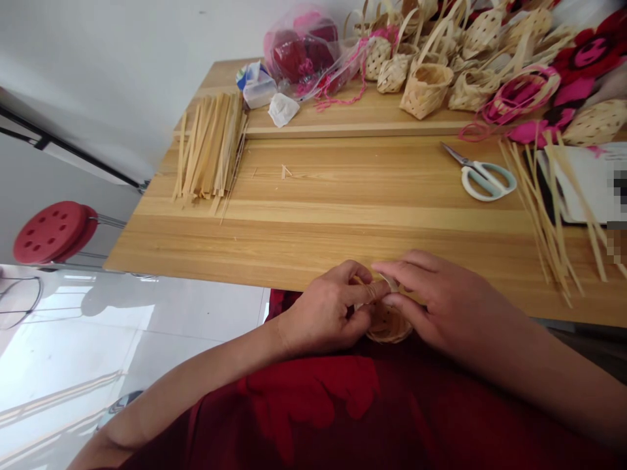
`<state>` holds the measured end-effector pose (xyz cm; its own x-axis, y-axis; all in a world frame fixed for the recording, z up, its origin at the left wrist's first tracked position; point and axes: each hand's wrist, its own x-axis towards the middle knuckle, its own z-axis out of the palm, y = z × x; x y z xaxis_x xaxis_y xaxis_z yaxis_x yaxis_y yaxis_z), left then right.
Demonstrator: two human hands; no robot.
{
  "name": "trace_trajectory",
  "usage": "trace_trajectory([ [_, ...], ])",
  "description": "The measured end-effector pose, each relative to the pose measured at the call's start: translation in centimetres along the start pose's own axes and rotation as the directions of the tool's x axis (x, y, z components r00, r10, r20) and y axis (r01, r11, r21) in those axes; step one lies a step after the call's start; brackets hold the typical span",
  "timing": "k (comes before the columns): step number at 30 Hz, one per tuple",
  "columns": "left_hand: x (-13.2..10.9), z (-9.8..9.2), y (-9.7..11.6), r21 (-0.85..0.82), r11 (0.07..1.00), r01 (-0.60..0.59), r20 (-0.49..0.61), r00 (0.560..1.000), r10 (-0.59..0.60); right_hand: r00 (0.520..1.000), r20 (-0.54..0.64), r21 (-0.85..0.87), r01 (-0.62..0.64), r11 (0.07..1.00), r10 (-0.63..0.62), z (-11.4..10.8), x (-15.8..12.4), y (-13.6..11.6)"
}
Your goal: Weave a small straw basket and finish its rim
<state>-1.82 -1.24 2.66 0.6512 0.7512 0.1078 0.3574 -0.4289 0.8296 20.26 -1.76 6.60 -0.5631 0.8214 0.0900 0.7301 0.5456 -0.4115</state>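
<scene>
A small woven basket is held close to my body at the table's front edge, its opening facing up. My left hand grips its left side, fingers curled at the rim. On the other side, my right hand pinches a pale flat strip at the rim between thumb and fingers. Both hands meet over the far rim, and the fingers hide part of the basket. How the strip passes through the weave I cannot tell.
On the wooden table lie a bundle of flat strips, white-handled scissors, loose strips and a notebook. Several finished small baskets and a bag of pink and red yarn crowd the back. Red stools stand left.
</scene>
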Motion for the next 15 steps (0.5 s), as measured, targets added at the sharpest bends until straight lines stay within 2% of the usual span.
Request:
trace_trajectory([
  [8,0.3,0.1,0.1,-0.079,0.989,0.128,-0.072,0.988,-0.133,0.993,-0.117,0.008,-0.028,1.0,0.028,1.1,-0.7,0.1],
  [15,0.6,0.8,-0.1,-0.078,0.994,0.08,-0.097,0.991,-0.088,0.987,-0.148,0.019,-0.059,0.998,0.061,1.7,-1.5,0.0],
])
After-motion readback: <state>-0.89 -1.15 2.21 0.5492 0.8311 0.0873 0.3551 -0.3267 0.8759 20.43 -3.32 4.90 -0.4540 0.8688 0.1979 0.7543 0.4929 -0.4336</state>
